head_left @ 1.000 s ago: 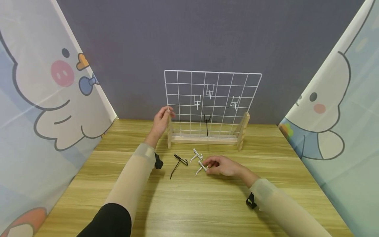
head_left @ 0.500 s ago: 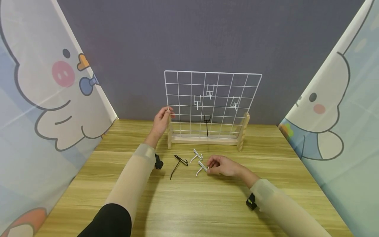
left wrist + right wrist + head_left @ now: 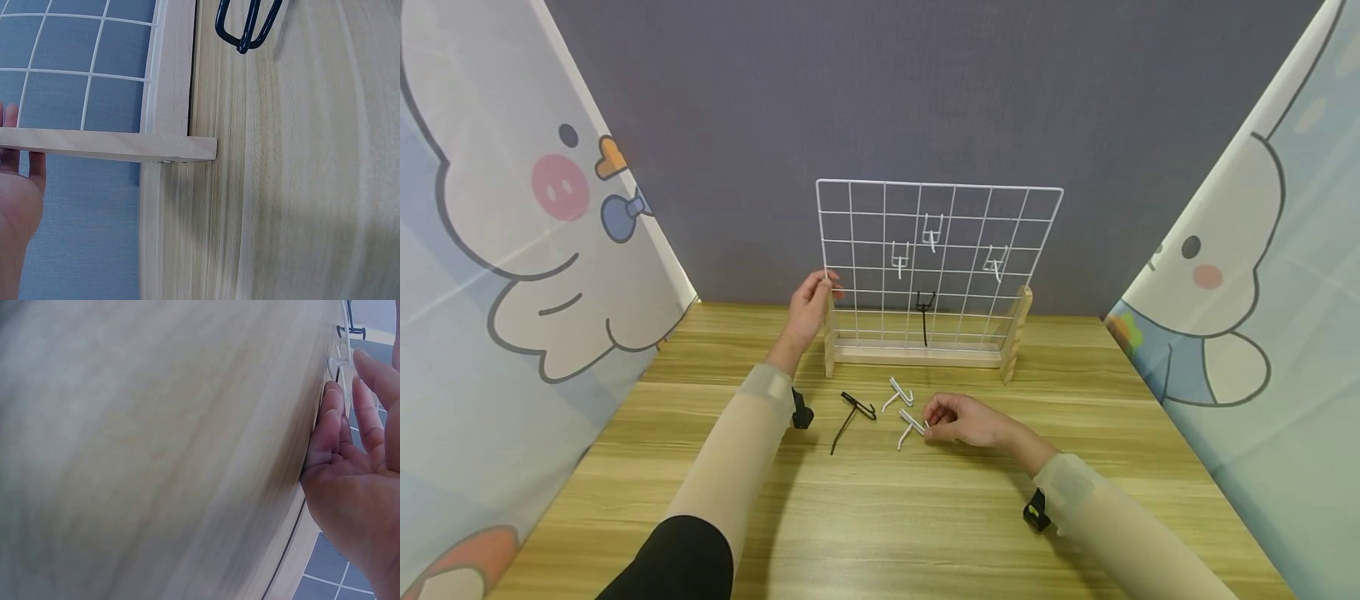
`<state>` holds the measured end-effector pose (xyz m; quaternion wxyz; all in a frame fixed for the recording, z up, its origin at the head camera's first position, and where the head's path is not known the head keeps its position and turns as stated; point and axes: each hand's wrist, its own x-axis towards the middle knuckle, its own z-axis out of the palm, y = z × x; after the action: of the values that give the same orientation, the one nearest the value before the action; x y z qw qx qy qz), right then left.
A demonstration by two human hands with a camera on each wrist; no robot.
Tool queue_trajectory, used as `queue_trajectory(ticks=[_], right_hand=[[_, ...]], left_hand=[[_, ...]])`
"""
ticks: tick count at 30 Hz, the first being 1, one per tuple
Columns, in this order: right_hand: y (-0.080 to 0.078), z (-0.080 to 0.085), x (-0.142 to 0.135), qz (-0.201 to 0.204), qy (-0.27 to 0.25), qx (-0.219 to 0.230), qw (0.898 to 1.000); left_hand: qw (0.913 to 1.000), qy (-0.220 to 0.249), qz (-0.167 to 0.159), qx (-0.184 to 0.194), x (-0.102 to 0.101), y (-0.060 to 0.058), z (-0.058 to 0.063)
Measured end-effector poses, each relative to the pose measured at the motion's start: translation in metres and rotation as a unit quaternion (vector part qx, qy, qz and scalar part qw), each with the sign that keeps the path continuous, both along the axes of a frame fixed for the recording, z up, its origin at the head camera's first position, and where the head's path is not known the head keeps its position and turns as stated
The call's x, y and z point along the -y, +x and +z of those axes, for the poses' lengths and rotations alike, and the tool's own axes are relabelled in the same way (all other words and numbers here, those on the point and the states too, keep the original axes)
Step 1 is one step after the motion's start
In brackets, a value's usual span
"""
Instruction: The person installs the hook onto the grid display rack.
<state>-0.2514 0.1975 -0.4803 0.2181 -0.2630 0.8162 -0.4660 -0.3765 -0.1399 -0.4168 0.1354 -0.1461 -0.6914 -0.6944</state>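
A white wire grid panel [image 3: 940, 268] stands upright in a wooden base with two side posts. My left hand [image 3: 808, 307] grips the left wooden post [image 3: 106, 144], its fingers round the post's top beside the panel edge. On the table, my right hand [image 3: 966, 421] pinches the near end of a white wire hook [image 3: 912, 422] between thumb and fingers; the fingertips partly hide that end. Just behind it lies another white hook [image 3: 898, 393]. To their left is a black hook [image 3: 854, 407] with a long prong.
Three white hooks, one of them high in the middle [image 3: 932, 233], hang on the panel. A long black hook [image 3: 924, 312] hangs lower down. Behind the wooden table [image 3: 880, 517] rises a grey wall [image 3: 925, 92]; cartoon-printed sheets flank both sides.
The white hook at my right fingertips has turned and shifted slightly toward me. My right hand has moved a little to the right. The left hand stays on the post.
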Motion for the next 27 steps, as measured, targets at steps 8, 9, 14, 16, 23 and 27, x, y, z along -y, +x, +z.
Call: queue_trajectory(ticks=[8,9,14,16,23,27], right_hand=[[0.001,0.0015,0.0,0.004,0.002,-0.007,1.0],[0.0011,0.0017,0.0001,0.004,0.003,-0.009,1.0],[0.0014,0.0022,-0.0001,0.004,0.006,-0.013,1.0],[0.0012,0.0018,-0.0004,0.005,0.006,-0.014,1.0],[0.0002,0.0006,-0.0012,0.019,-0.003,-0.014,1.0],[0.0004,0.0013,-0.0009,0.019,0.0,-0.017,1.0]], left_hand=[[1.0,-0.004,0.008,0.002,-0.0004,-0.0006,-0.0004],[1.0,-0.004,0.008,0.002,-0.0003,-0.0007,-0.0004],[1.0,0.0,0.008,-0.001,-0.0003,-0.0001,-0.0003],[1.0,0.0,0.009,-0.003,-0.0006,0.0001,-0.0002],[1.0,0.006,0.001,-0.002,-0.0007,-0.0002,-0.0005],[1.0,0.006,-0.006,0.001,-0.0001,0.0003,-0.0002]])
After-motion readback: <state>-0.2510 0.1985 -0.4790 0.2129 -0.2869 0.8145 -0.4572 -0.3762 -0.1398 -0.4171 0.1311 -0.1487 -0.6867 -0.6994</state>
